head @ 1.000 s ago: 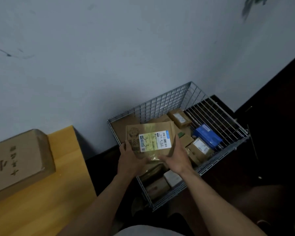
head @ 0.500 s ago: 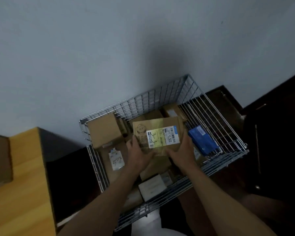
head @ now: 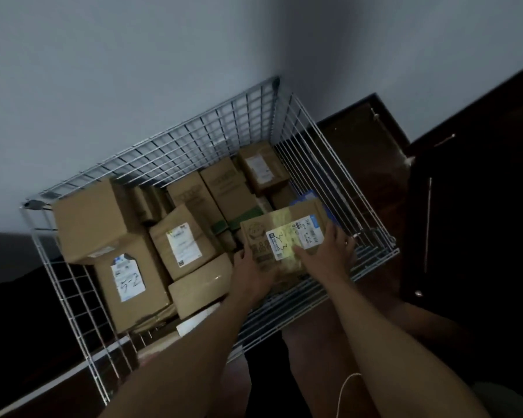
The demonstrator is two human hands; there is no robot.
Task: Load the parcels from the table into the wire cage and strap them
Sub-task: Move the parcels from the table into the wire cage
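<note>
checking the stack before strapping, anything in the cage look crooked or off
The big plain box in the wire cage's far left corner sits tilted on the labelled box below, overhanging it. Other boxes lie at mixed angles. No damage shows. The left hand and right hand hold another parcel.

Dim, bluish and soft; the frame's right side and lower left sink to black. Glare washes one parcel (head: 280,240); edges bow.

- The wire cage (head: 194,146) stands open on top; its mesh closes every side;
- cardboard boxes (head: 181,245) crowd its floor; the tall box (head: 94,218) rises near the rim.
</note>
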